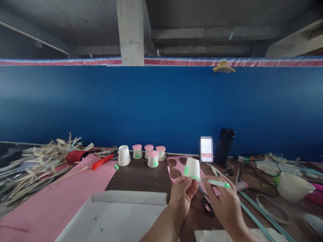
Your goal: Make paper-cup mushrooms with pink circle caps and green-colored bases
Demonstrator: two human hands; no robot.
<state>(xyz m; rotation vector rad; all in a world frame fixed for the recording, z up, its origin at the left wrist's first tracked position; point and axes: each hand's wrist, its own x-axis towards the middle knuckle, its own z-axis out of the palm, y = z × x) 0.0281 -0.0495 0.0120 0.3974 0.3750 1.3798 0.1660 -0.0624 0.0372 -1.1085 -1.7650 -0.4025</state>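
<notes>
**One white tapered cup [193, 168] and one slim white green-ended pen [214, 182] held**

Near the brown tabletop's [141, 178] far edge, the cup is pinched, rim down, by the left hand [183, 192]; the pen is gripped by the right hand's [224, 198] fingers. Four pink-topped white cups [152, 161] are grouped leftward.

Blue partition [161, 107], concrete pillar [131, 33] behind, dim grey ceiling [202, 15] above.

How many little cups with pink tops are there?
4. Three make a back row by the blue wall: a left cup, a middle cup and a right cup. A front cup stands before them, partly covering the middle one. More could be hidden behind.
</notes>
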